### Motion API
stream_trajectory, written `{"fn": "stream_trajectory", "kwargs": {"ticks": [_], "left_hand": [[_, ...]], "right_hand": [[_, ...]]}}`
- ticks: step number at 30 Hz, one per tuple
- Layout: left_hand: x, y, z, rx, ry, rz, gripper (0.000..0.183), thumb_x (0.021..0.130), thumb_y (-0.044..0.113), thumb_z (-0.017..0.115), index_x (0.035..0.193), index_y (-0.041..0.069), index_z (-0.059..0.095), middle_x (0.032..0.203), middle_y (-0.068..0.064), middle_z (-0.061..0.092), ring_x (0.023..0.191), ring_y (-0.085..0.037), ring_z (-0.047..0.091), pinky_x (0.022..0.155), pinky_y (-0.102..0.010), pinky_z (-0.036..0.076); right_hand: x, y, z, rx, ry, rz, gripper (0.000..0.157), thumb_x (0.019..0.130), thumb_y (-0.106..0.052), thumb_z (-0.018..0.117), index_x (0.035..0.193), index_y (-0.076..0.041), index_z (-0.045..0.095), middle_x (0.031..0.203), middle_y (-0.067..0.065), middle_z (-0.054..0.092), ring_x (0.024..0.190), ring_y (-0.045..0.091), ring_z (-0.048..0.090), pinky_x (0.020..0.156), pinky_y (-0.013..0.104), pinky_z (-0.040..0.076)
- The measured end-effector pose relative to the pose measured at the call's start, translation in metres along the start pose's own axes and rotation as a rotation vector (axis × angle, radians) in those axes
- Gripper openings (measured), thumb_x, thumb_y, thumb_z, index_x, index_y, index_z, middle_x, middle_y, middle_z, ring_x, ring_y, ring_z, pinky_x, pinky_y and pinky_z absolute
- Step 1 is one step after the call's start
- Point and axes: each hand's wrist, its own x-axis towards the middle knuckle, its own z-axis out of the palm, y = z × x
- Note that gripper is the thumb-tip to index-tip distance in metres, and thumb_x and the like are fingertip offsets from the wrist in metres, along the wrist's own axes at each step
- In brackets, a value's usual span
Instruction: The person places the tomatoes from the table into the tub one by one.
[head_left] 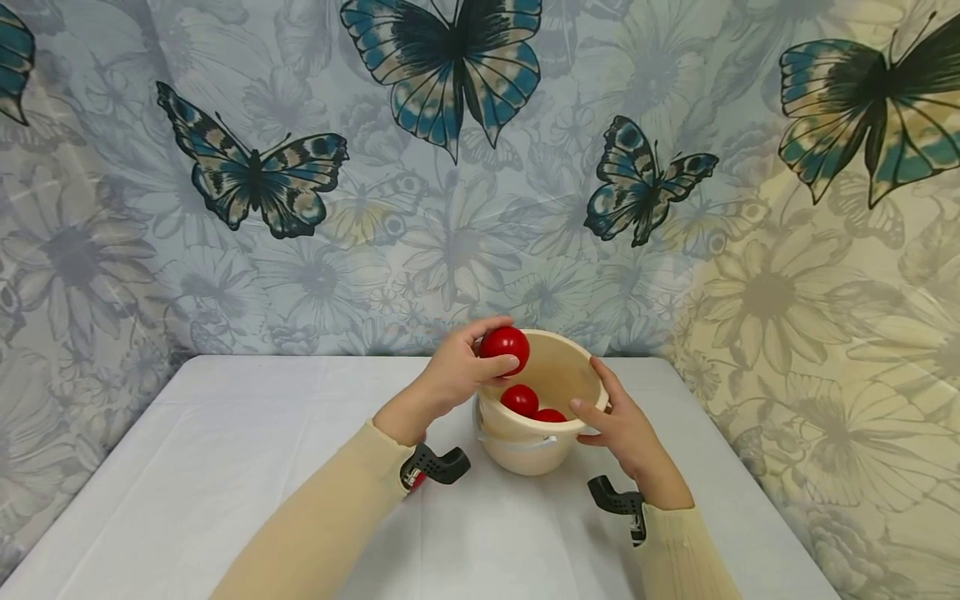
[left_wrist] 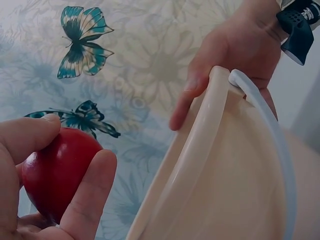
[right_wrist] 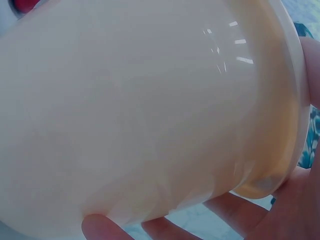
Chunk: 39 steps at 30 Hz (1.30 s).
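Note:
A cream bucket (head_left: pixel 517 454) stands on the table with its mouth facing up. Two round, glossy red things (head_left: pixel 519 401), like apples or tomatoes, show inside it. My left hand (head_left: pixel 455 371) holds another round red thing (head_left: pixel 504 348) between thumb and fingers, over the bucket's left rim. In the left wrist view that red thing (left_wrist: pixel 62 172) is apart from the bucket wall. My right hand (head_left: pixel 626 429) grips the right side of the rim, its thumb on the inner side. Fingers (right_wrist: pixel 235 212) lie against the outer wall in the right wrist view.
A pale handle (left_wrist: pixel 270 125) hangs down the bucket's side. Something red (head_left: pixel 416 481) shows beneath my left wrist, mostly hidden. White cloth covers the table (head_left: pixel 247 467), and a butterfly-patterned fabric (head_left: pixel 465 242) hangs behind it. Both wrists carry black camera mounts (head_left: pixel 615 497).

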Motion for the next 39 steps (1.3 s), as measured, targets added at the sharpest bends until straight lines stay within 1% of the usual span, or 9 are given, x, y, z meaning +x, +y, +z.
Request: {"fn": "stream_trajectory", "kwargs": {"ticks": [9, 15, 18, 19, 22, 25, 27, 31, 39], "left_hand": [[0.0017, -0.0009, 0.0065, -0.028, -0.020, -0.030, 0.058, 0.092, 0.001, 0.070, 0.146, 0.008, 0.049, 0.124, -0.021, 0.058, 0.095, -0.032, 0.067, 0.079, -0.042, 0.059], [0.0009, -0.0013, 0.0095, -0.029, -0.034, -0.014, 0.057, 0.093, 0.002, 0.068, 0.147, 0.007, 0.048, 0.123, -0.021, 0.059, 0.091, -0.030, 0.069, 0.079, -0.040, 0.059], [0.0009, -0.0018, 0.0106, -0.044, -0.050, 0.000, 0.056, 0.094, 0.002, 0.066, 0.147, 0.006, 0.047, 0.128, -0.022, 0.058, 0.095, -0.034, 0.069, 0.080, -0.040, 0.059], [0.0010, -0.0020, 0.0109, -0.053, -0.055, 0.003, 0.056, 0.094, 0.002, 0.066, 0.147, 0.006, 0.047, 0.132, -0.023, 0.055, 0.102, -0.035, 0.067, 0.082, -0.040, 0.058], [0.0010, -0.0031, 0.0105, -0.080, -0.072, 0.019, 0.057, 0.095, 0.001, 0.065, 0.148, 0.004, 0.045, 0.144, -0.025, 0.046, 0.125, -0.038, 0.053, 0.088, -0.042, 0.056], [0.0009, -0.0037, 0.0090, -0.103, -0.071, 0.028, 0.056, 0.094, 0.000, 0.065, 0.147, 0.002, 0.045, 0.150, -0.025, 0.038, 0.139, -0.035, 0.038, 0.092, -0.042, 0.053], [0.0008, -0.0040, 0.0078, -0.108, -0.070, 0.033, 0.056, 0.094, -0.001, 0.065, 0.147, 0.002, 0.046, 0.151, -0.023, 0.038, 0.140, -0.033, 0.036, 0.093, -0.042, 0.053], [0.0005, -0.0039, 0.0060, -0.095, -0.070, 0.043, 0.056, 0.094, 0.000, 0.066, 0.146, 0.002, 0.046, 0.150, -0.020, 0.041, 0.138, -0.031, 0.039, 0.091, -0.042, 0.054], [-0.0018, -0.0020, 0.0040, -0.101, -0.062, 0.035, 0.055, 0.094, 0.000, 0.066, 0.146, 0.003, 0.047, 0.149, -0.019, 0.042, 0.136, -0.030, 0.043, 0.094, -0.049, 0.051]], "right_hand": [[-0.0003, -0.0003, 0.0000, -0.001, 0.000, 0.003, 0.088, 0.096, -0.029, 0.069, 0.162, -0.026, 0.011, 0.164, 0.014, 0.007, 0.131, 0.050, 0.041, 0.081, 0.059, 0.055], [-0.0001, -0.0004, 0.0005, 0.001, 0.001, 0.007, 0.087, 0.096, -0.028, 0.069, 0.162, -0.025, 0.011, 0.163, 0.015, 0.009, 0.130, 0.050, 0.041, 0.081, 0.059, 0.055], [0.0004, -0.0005, 0.0009, 0.000, 0.004, 0.008, 0.087, 0.096, -0.029, 0.069, 0.162, -0.025, 0.011, 0.163, 0.016, 0.010, 0.130, 0.050, 0.042, 0.081, 0.060, 0.055], [0.0006, -0.0004, 0.0011, 0.000, 0.005, 0.009, 0.087, 0.096, -0.028, 0.069, 0.162, -0.025, 0.011, 0.162, 0.017, 0.011, 0.129, 0.050, 0.042, 0.081, 0.060, 0.054], [0.0012, -0.0003, 0.0016, 0.001, 0.005, 0.008, 0.086, 0.097, -0.027, 0.068, 0.162, -0.024, 0.011, 0.162, 0.017, 0.011, 0.129, 0.051, 0.042, 0.081, 0.060, 0.054], [0.0013, 0.0001, 0.0018, 0.005, 0.001, 0.009, 0.086, 0.097, -0.026, 0.067, 0.162, -0.025, 0.011, 0.163, 0.017, 0.009, 0.129, 0.051, 0.043, 0.081, 0.060, 0.055], [0.0012, 0.0003, 0.0016, 0.006, -0.001, 0.009, 0.087, 0.097, -0.027, 0.068, 0.162, -0.025, 0.011, 0.163, 0.016, 0.008, 0.129, 0.051, 0.043, 0.081, 0.060, 0.054], [0.0010, 0.0005, 0.0010, -0.004, 0.006, 0.008, 0.088, 0.096, -0.029, 0.069, 0.162, -0.026, 0.011, 0.163, 0.016, 0.009, 0.128, 0.050, 0.044, 0.080, 0.059, 0.055], [0.0015, 0.0011, 0.0004, -0.012, 0.012, 0.004, 0.088, 0.095, -0.030, 0.069, 0.162, -0.027, 0.011, 0.163, 0.016, 0.010, 0.128, 0.050, 0.045, 0.079, 0.059, 0.056]]}}
